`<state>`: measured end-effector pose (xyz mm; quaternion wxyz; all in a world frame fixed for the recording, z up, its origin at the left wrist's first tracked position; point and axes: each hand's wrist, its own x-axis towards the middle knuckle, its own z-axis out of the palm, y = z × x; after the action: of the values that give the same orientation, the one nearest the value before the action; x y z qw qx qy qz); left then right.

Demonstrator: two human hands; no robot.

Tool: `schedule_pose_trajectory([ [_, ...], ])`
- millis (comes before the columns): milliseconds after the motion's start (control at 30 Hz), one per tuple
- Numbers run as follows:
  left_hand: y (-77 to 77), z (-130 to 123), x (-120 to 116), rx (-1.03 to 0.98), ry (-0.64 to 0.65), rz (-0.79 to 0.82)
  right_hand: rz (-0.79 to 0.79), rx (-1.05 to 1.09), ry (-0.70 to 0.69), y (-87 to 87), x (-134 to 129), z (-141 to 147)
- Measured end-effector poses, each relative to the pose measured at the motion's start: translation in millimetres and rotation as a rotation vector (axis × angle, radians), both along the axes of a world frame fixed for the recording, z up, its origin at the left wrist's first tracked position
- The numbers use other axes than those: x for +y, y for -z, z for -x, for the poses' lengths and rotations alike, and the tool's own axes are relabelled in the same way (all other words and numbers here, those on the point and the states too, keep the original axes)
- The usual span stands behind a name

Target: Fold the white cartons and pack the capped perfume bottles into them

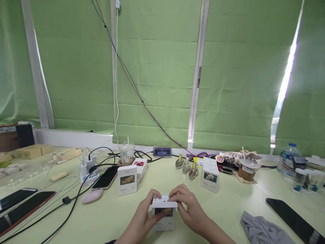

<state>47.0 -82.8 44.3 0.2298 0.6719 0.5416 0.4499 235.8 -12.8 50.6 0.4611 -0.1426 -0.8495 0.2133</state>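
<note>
A small white box [164, 222] with a yellow flower picture on its front stands at the near middle of the table. My left hand [144, 217] grips it from the left, thumb across the picture and fingers behind. With curled fingers, my right hand [189, 210] holds the upper right edge, around the top flap. The top looks partly raised; what lies inside is hidden. Left of my hands stands a similar white box [127, 189], with a pink-pictured box [140, 166] behind it. Three small glass bottles [186, 166] and a row of white boxes [210, 181] are beyond my right hand.
Phones [105, 178], a power strip [89, 171] and tangled black cables [83, 183] occupy the left. A pink mouse-shaped item [92, 196] lies near them. Plastic drink cups [247, 167] stand at the back. A grey cloth [264, 228] and a black tablet [296, 218] lie at right.
</note>
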Motion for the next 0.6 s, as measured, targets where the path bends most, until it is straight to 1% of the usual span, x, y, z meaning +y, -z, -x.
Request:
schedule_pose_trajectory([
  [67, -1.7, 0.1, -0.8, 0.008, -0.006, 0.007, 0.099, 0.065, 0.068, 1.5, 1.1, 1.0],
  [133, -2.5, 0.5, -1.1, 0.024, -0.028, -0.005, 0.275, 0.158, 0.103, 3.1, 2.5, 2.8],
  [200, -2.8, 1.2, -0.9, 0.03, -0.041, -0.015, 0.47, 0.247, 0.074, 4.3, 3.7, 4.7],
  [233, -2.9, 1.4, -0.8, 0.027, -0.042, -0.015, 0.543, 0.284, 0.046, 4.6, 3.9, 5.5],
  [300, -3.0, 1.6, -0.8, 0.019, -0.045, -0.018, 0.613, 0.314, -0.018, 4.4, 3.5, 6.3],
  [367, -3.1, 1.6, -1.2, 0.013, -0.047, -0.027, 0.594, 0.287, -0.075, 3.2, 1.5, 5.7],
  [433, -2.8, 1.6, -1.6, 0.01, -0.041, -0.034, 0.524, 0.227, -0.105, 1.2, -1.5, 4.3],
  [500, -1.9, 1.8, -1.4, 0.012, -0.027, -0.035, 0.425, 0.157, -0.103, -1.1, -4.7, 3.0],
  [600, -0.2, 2.6, 0.0, 0.018, -0.003, -0.023, 0.31, 0.094, -0.054, -3.9, -6.6, 3.5],
])
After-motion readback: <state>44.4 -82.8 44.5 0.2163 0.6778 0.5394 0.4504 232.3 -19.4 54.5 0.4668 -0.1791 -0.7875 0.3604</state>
